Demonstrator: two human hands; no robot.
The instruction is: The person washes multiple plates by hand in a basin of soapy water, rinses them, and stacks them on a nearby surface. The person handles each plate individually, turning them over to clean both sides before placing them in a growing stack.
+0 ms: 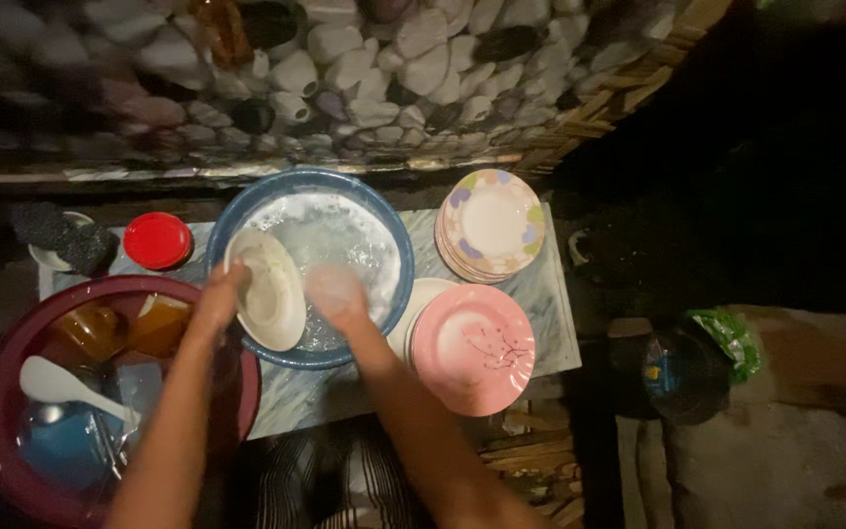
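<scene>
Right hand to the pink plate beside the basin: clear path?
Probably yes. The right hand is over the blue basin, and the pink plate lies top of its stack just beside it, with nothing between. The hand is blurred.

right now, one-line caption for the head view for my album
Left hand tilts a white plate over a soapy blue basin while the right hand scrubs.
</scene>
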